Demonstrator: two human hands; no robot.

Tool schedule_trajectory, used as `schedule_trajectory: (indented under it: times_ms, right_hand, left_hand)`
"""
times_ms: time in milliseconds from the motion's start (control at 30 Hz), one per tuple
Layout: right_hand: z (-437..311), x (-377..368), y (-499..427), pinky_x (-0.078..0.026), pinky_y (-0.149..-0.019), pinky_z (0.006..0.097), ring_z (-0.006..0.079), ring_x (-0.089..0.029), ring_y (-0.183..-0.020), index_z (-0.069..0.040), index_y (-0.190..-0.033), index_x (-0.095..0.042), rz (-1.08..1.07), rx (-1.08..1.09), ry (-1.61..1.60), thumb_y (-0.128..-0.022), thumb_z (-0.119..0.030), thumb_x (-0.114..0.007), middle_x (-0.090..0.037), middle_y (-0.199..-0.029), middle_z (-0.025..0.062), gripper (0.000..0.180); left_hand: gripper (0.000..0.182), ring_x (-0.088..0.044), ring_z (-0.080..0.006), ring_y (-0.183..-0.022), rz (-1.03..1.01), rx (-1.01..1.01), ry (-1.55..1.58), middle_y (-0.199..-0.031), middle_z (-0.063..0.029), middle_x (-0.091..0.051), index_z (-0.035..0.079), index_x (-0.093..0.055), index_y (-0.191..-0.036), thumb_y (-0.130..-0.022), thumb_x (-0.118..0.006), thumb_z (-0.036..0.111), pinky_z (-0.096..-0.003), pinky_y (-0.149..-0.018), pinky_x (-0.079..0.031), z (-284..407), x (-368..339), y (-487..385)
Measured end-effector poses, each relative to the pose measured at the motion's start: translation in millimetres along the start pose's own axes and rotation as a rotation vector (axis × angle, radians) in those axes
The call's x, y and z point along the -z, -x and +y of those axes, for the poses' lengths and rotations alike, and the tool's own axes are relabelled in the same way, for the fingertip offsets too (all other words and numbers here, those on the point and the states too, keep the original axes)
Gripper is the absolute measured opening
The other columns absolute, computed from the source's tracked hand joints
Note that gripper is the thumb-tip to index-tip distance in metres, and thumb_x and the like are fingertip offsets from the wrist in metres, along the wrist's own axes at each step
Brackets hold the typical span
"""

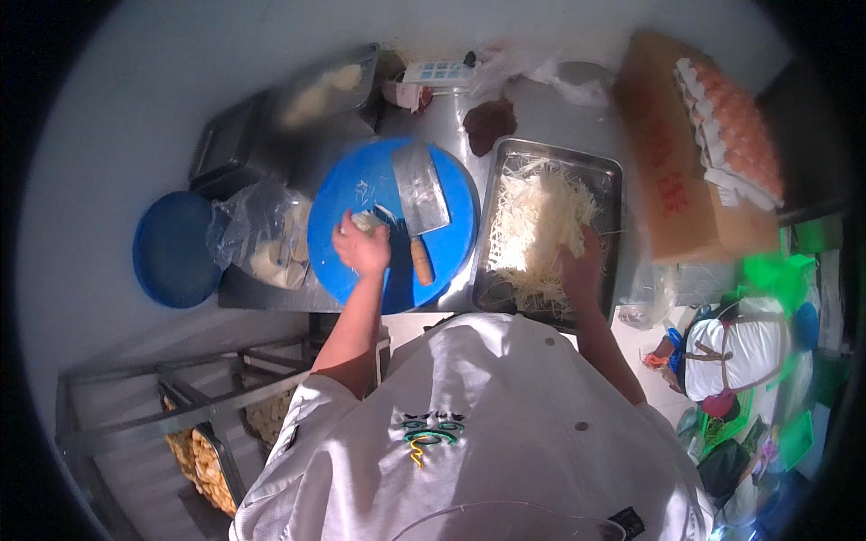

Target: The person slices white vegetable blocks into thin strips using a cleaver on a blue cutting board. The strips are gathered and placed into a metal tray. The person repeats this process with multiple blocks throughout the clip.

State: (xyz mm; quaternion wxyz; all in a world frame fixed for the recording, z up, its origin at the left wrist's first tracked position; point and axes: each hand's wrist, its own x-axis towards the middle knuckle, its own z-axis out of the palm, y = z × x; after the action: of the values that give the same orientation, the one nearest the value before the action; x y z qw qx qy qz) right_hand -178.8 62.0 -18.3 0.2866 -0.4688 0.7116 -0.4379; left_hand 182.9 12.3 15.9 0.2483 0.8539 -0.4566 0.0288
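Note:
On a round blue cutting board (338,176), my left hand (364,251) is curled around a small bunch of white shreds (367,222). A few loose shreds lie beyond it. Right of that hand rests a cleaver (421,193), blade away from me and wooden handle towards me. My right hand (580,270) is in shadow at the right side of a metal tray (614,203). Its fingertips touch a large heap of pale, thin-cut shreds (534,216) in the tray; whether they grip any is hidden.
A clear plastic bag (247,223) with pale pieces sits left of the board, near a blue round lid or tub (172,250). Metal pans (284,128) stand behind. At right, a cardboard box (649,149) adjoins a tray of eggs (734,128). A metal rack (183,399) is lower left.

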Motion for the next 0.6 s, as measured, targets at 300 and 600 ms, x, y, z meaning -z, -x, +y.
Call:
schedule_trajectory:
  times_ms: [300,600]
  right_hand:
    - [-53,-50,45,-0.044,-0.098,0.0396,0.0289,-0.055,-0.117,-0.005,-0.131,-0.052,-0.093,-0.091,-0.178,-0.082,-0.013,-0.07,-0.056,-0.128,0.0164,0.053]
    - [-71,-86,81,-0.051,-0.087,0.0349,0.0236,-0.063,-0.103,-0.002,-0.12,-0.061,-0.107,-0.118,-0.067,-0.084,-0.012,-0.067,-0.066,-0.113,0.0138,0.037]
  left_hand:
    - [0.094,-0.04,-0.043,-0.13,-0.324,0.207,0.007,-0.148,-0.0185,-0.034,0.022,-0.03,-0.148,-0.07,-0.081,0.033,-0.0488,-0.106,-0.037,-42,-34,-36]
    - [0.065,-0.06,-0.0299,-0.108,-0.555,0.354,1.576,-0.123,-0.0149,-0.057,0.007,-0.037,-0.14,-0.079,-0.055,-0.007,-0.0419,-0.093,-0.052,-117,-18,-88]
